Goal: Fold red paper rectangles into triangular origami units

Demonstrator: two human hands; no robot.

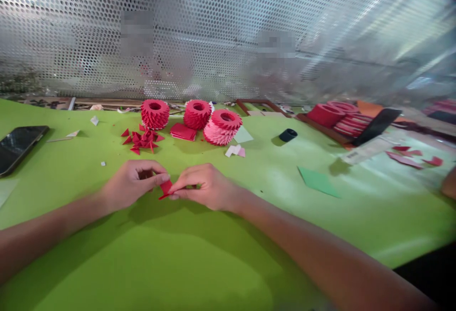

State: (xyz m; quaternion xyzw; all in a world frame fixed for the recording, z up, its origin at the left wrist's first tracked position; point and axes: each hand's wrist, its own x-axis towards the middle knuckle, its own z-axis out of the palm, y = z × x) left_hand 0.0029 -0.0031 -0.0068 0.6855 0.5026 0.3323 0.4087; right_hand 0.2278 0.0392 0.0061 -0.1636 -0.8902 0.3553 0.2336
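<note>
A small folded piece of red paper (166, 187) is held between my two hands above the green table (171, 263). My left hand (137, 183) pinches its upper left side with thumb and fingers. On the other side, my right hand (204, 186) grips the lower right edge between fingertips. Beyond my left hand lies a loose heap of folded red triangles (143, 139). A stack of flat red paper (183, 131) is to the right of the heap. Three ringed towers of folded paper stand behind: a red one (155, 115), another red one (197, 115) and a pink-and-red one (223, 128).
A phone (21, 148) lies at the far left. Toward the right are a dark cylinder (288, 135), a green paper sheet (318, 181) and a tray (326, 132) of red paper rolls. Part of a person's arm (449, 183) shows at the right edge.
</note>
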